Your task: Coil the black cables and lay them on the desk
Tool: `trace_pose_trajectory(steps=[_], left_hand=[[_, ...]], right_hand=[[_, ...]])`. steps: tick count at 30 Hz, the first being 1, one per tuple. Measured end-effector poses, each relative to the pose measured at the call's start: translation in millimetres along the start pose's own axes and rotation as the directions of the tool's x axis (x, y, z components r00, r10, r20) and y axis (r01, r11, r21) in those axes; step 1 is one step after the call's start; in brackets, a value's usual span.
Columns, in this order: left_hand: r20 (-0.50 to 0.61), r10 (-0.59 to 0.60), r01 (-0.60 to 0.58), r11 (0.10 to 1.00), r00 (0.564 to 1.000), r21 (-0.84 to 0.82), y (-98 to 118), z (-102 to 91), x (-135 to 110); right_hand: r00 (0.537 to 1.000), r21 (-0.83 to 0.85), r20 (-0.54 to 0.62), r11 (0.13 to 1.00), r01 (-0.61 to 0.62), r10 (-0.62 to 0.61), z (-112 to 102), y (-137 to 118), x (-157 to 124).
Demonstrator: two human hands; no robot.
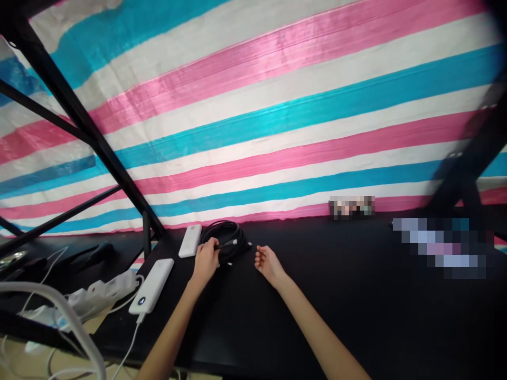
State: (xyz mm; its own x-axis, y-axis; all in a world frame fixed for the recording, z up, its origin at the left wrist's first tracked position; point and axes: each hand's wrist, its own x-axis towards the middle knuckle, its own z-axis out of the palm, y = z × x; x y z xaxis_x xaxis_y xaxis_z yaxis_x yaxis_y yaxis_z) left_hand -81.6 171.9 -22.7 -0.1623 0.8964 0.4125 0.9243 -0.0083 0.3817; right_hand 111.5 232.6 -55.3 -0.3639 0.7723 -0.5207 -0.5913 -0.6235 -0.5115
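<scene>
A coil of black cable (224, 227) lies on the black tabletop, with metal plug ends showing at its right side. My left hand (206, 257) is closed at the coil's lower left edge, pinching a black cable end whose silver plug points right. Just right of the coil, my right hand (269, 265) hovers with its fingers curled in. Nothing shows between those fingers, and a small gap parts them from the nearest cable plug (249, 244). Beside the coil on the left lies a white power bank (190, 241).
A second white power bank (152, 286), with a white cable plugged in, lies nearer me on the left. Beyond the table's left edge are a white power strip (103, 292) and loose cables. Black metal frame bars (85, 126) rise at left; a striped sheet (277, 121) hangs behind.
</scene>
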Motion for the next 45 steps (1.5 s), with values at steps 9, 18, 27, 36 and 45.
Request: trace_pose_trajectory(steps=[9,18,27,36,45], left_hand=[[-0.259,-0.227,0.181,0.965,0.939,-0.188,-16.6,-42.5,43.3],[-0.365,-0.176,0.045,0.939,0.914,-0.340,53.1,-83.3,1.2],[0.429,0.117,0.018,0.954,0.896,-0.299,82.2,-25.2,-102.4],[0.142,0.010,0.035,0.950,0.990,-0.312,57.1,-20.2,-145.0],[-0.156,-0.303,0.275,0.945,0.940,-0.178,12.4,-12.7,-156.0]], right_hand=[[0.999,-0.089,0.044,0.996,0.006,-0.002,-1.4,-0.2,-0.8],[0.965,-0.418,0.259,0.906,0.072,0.042,3.3,1.2,-12.7],[0.924,-0.357,0.361,0.934,0.017,0.122,-0.2,-13.2,-19.2],[0.886,-0.694,0.423,0.561,0.451,-0.190,-1.3,19.1,-15.7],[0.769,-0.728,0.476,0.299,0.617,-0.428,-9.4,33.4,-8.5]])
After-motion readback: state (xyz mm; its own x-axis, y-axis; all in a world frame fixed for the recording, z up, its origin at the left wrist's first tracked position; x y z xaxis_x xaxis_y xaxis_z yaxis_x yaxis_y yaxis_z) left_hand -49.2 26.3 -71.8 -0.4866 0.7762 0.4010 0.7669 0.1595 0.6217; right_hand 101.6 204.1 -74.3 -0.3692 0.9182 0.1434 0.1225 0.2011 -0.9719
